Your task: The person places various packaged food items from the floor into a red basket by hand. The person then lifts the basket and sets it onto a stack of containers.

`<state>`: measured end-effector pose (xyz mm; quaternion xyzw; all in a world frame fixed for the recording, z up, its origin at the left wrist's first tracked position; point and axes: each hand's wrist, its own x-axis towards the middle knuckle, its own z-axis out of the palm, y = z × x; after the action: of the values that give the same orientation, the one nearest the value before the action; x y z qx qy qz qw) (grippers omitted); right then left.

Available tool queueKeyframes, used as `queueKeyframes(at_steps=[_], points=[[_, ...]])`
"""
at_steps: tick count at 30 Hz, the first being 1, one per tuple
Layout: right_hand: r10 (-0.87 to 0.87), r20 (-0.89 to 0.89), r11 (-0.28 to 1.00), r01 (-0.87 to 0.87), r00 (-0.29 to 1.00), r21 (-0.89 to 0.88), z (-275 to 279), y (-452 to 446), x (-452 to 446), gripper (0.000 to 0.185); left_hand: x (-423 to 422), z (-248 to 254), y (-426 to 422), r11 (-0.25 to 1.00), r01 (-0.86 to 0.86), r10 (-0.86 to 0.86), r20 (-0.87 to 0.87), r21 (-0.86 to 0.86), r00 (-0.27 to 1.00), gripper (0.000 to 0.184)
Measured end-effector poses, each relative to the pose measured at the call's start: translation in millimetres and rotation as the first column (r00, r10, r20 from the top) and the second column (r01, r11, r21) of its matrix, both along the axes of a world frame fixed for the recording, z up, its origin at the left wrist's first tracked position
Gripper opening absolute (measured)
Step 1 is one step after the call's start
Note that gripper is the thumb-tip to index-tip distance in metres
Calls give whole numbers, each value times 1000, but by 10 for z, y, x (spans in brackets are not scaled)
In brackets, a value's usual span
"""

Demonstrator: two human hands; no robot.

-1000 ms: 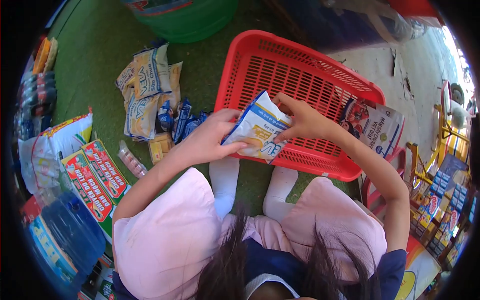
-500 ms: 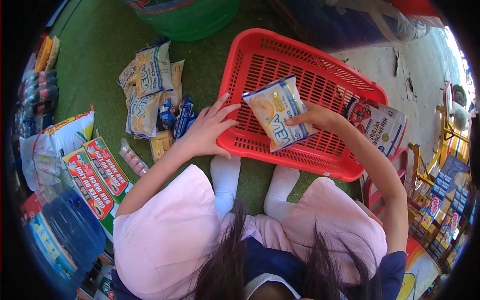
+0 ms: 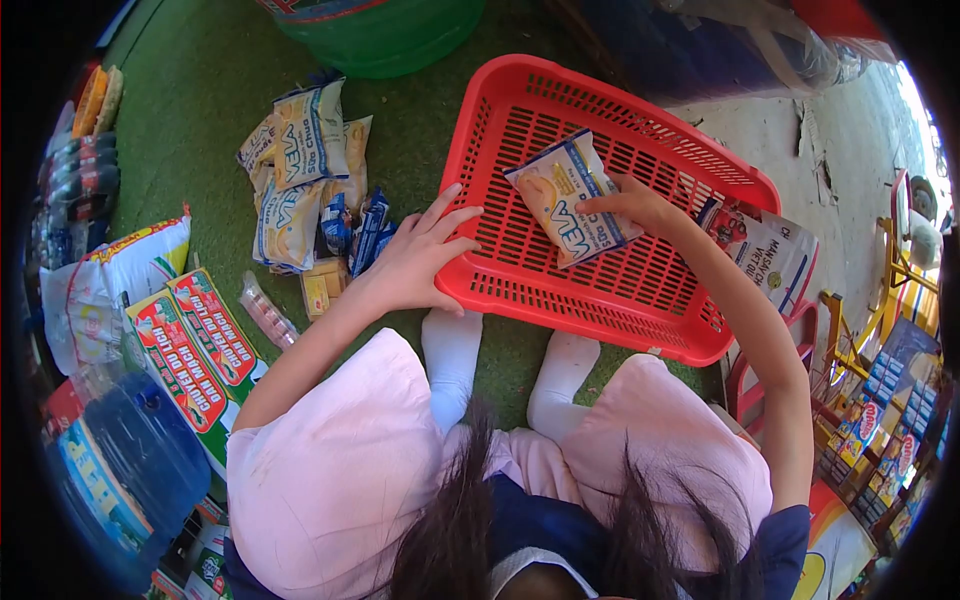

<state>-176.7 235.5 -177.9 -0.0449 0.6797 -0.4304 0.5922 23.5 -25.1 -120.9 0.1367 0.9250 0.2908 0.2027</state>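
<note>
My right hand (image 3: 635,205) grips the right edge of a clear-and-blue VELA snack packet (image 3: 565,190), thumb on top. A bread-like picture shows on the packet's front. It lies tilted over the slotted floor of a red plastic basket (image 3: 625,335); whether it touches the floor I cannot tell. My left hand (image 3: 425,255) rests on the basket's left rim with fingers spread over the edge and thumb near the front corner. Left of the basket lies a pile of similar VELA packets (image 3: 308,140), with small dark-blue packets (image 3: 370,232) beside it.
A dark cherry-print pouch (image 3: 765,250) leans at the basket's right end. Left stand a red-green carton (image 3: 200,350), a clear tube of small items (image 3: 268,312) and a blue water jug (image 3: 130,460). A green tub (image 3: 390,45) is behind; a product rack (image 3: 880,420) stands right.
My right hand has moved the VELA packet slightly right and turned it a little, farther over the basket's middle. My left hand has stayed on the rim.
</note>
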Motion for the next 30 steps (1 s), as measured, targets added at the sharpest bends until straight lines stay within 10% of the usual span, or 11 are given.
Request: queueKeyframes(at_steps=[30], points=[[17, -141, 998, -8, 990, 59, -131, 40, 4, 40, 3, 15, 7, 1000, -11, 11, 25, -11, 1000, 73]])
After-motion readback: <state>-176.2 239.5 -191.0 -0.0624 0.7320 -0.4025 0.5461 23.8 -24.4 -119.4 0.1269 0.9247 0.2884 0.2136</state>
